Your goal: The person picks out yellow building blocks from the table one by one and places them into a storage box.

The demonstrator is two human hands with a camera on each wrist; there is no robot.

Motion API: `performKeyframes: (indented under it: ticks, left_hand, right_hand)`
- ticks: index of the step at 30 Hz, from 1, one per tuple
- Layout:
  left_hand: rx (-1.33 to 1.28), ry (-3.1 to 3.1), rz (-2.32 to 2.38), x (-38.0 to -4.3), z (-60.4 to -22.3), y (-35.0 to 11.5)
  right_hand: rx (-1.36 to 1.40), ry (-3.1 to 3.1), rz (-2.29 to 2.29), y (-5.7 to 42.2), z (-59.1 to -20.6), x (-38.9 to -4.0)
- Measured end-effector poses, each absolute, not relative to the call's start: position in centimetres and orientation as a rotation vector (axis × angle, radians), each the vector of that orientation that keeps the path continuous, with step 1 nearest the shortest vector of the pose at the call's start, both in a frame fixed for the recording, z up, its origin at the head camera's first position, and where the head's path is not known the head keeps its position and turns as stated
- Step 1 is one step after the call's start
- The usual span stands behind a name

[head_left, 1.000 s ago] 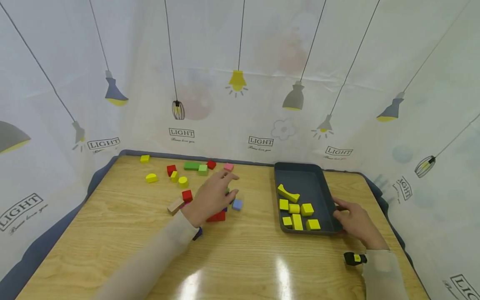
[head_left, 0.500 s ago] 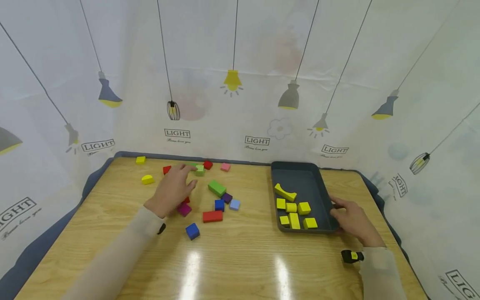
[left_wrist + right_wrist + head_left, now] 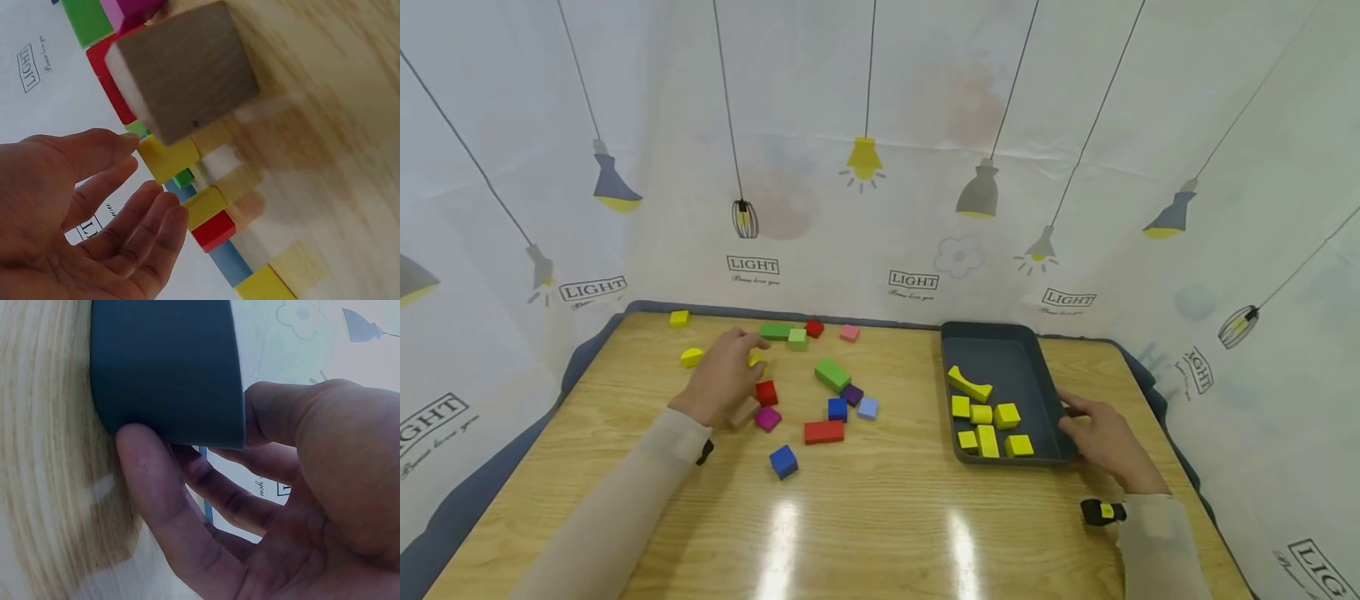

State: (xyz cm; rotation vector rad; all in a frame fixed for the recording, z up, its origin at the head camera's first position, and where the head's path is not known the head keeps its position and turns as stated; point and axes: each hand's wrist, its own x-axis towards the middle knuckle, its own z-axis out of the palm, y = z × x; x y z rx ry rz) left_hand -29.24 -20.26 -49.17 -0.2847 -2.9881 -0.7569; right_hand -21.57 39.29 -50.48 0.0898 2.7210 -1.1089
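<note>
Fingers and thumb of the left hand (image 3: 717, 379): loosely spread, no pinch in sight. In the gap between them, to the palm's right, a yellow block (image 3: 756, 359), in from the far-left corner of the worktop (image 3: 880, 521); mostly hidden in the head view, with long axis and contact with the thumb uncertain. Left hand far nearer to it than the right hand (image 3: 1108, 442), curled in a grip on the right side of the tray (image 3: 1011, 354), toward the worktop's right edge. In the tray's near half, more yellow blocks (image 3: 987, 442). Compared with a moment ago: left hand further toward the left edge, with wood block (image 3: 745, 412) uncovered and red cube (image 3: 766, 392) clearer; tray much as before.
</note>
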Motion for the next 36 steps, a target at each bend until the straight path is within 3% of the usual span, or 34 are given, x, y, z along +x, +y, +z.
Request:
performKeyframes:
  ticks: [36]
  left_hand:
    - [-0.276, -3.021, -0.832, -29.06, -49.15, -19.77]
  right_hand:
    - [0.095, 2.732, -1.088, 39.31, -50.6, -21.56]
